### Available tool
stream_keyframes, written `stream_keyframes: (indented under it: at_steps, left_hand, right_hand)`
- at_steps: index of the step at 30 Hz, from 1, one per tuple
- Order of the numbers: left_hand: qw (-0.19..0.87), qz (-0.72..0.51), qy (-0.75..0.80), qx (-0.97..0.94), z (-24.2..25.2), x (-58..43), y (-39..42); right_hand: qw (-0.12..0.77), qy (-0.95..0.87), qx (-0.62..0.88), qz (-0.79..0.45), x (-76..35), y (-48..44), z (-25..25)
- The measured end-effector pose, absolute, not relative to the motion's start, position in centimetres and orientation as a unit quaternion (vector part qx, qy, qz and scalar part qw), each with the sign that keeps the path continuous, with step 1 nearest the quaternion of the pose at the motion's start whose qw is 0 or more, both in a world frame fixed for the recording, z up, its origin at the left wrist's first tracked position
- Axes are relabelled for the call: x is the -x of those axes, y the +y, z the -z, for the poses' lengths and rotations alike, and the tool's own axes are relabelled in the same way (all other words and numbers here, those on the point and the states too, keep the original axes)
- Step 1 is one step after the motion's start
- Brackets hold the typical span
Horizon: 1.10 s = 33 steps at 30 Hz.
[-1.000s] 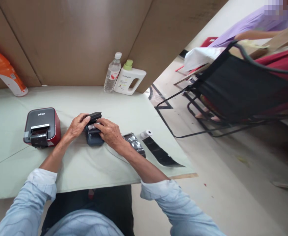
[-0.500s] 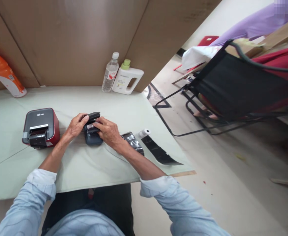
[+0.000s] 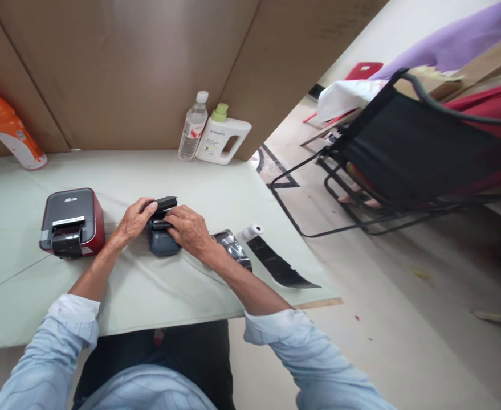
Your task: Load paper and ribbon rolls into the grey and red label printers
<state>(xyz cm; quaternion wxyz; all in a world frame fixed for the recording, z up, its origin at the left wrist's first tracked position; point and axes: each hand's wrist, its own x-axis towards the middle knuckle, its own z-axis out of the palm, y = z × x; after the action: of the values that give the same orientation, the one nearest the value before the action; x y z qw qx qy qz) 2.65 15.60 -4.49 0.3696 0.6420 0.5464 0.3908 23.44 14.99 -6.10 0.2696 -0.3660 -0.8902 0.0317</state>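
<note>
A small dark blue portable printer (image 3: 165,246) lies on the table between my hands, its black lid (image 3: 166,203) raised. My left hand (image 3: 135,219) is closed on the lid's left side, thumb and fingers pinching it. Over the printer's right side, my right hand (image 3: 189,229) has curled fingers reaching to the opening. They grip a dark glossy strip (image 3: 161,225) across it; the fingertips and the inside of the compartment are partly hidden.
A red and black printer (image 3: 71,210) stands left. Right of my hands lie a black plastic-wrapped item (image 3: 233,249) and a white roll (image 3: 252,230) with a black strip unrolled. Bottles (image 3: 193,131) line the cardboard wall (image 3: 139,74). A folding chair (image 3: 408,142) stands beyond the table.
My right fingers have shifted slightly in the printer's opening, and the pale, shiny patch seen there earlier is now mostly covered. The left hand still holds the lid up.
</note>
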Motion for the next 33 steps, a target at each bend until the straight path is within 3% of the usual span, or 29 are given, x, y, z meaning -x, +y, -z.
stream_keyframes:
  at_steps: [15,28,33]
  left_hand:
    - [0.35,-0.347,0.529,-0.691,3.8,-2.6,14.7]
    - [0.353,-0.338,0.533,-0.69,3.6,-2.6,14.5]
    - [0.357,-0.334,0.534,-0.69,3.5,-2.5,14.4]
  right_hand:
    - [0.362,-0.87,0.335,-0.003,-23.4,10.5,7.4]
    - [0.397,-0.852,0.34,-0.038,-23.7,9.3,6.7]
    - [0.36,-0.858,0.361,-0.068,-23.6,9.2,6.4]
